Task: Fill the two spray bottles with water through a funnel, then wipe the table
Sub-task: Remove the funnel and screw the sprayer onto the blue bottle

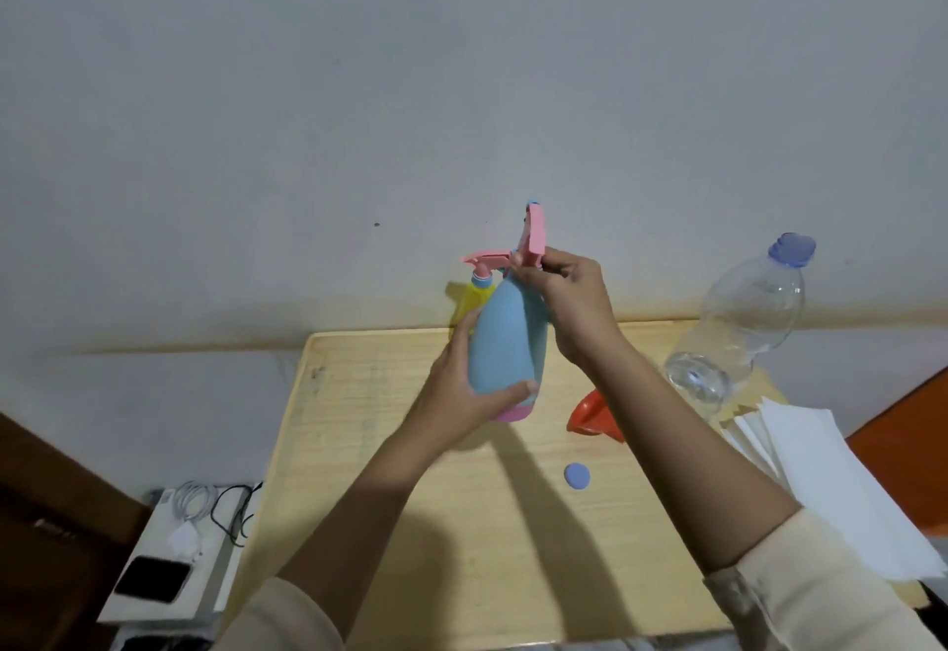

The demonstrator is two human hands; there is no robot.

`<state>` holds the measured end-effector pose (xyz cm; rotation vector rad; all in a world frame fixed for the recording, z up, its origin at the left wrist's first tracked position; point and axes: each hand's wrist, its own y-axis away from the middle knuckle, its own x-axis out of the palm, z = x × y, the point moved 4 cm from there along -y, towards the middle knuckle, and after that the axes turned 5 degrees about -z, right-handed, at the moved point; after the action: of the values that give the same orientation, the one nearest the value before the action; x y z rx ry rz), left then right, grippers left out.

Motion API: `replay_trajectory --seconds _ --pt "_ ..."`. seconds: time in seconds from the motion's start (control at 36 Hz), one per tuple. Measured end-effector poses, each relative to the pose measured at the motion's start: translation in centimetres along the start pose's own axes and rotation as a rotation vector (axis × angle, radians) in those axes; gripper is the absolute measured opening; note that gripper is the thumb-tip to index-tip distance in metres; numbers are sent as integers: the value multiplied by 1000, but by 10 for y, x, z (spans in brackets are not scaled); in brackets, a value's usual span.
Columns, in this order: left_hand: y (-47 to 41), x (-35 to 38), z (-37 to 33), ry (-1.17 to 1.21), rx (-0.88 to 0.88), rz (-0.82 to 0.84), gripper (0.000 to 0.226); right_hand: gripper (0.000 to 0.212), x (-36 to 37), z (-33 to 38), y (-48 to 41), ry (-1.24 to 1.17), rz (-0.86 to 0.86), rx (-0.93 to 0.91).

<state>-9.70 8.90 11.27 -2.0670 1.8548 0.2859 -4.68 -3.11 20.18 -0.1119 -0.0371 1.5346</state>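
Note:
A blue spray bottle (505, 342) with a pink base is held up above the wooden table (359, 445). My left hand (461, 384) grips its body from the left. My right hand (569, 301) is closed around its neck, on the pink spray head (533, 235). Behind it stands a yellow spray bottle (474, 299) with a pink trigger, mostly hidden. An orange funnel (595, 414) lies on the table to the right, partly behind my right forearm. A clear plastic water bottle (744, 322) with a blue cap stands at the far right.
A loose blue cap (577, 475) lies on the table near the middle. White paper sheets (831, 476) lie at the right edge. A low white stand to the left holds cables (205, 501) and a black phone (151, 584). A wall is right behind the table.

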Motion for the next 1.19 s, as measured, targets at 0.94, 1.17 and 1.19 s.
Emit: replay_trajectory --seconds 0.94,1.17,1.19 --pt "121 26 19 213 -273 -66 79 15 10 -35 69 111 172 -76" --pt "123 7 38 54 -264 -138 92 18 38 -41 76 -13 109 -71" --pt "124 4 40 34 -264 -138 92 19 42 -41 77 -14 110 -75"
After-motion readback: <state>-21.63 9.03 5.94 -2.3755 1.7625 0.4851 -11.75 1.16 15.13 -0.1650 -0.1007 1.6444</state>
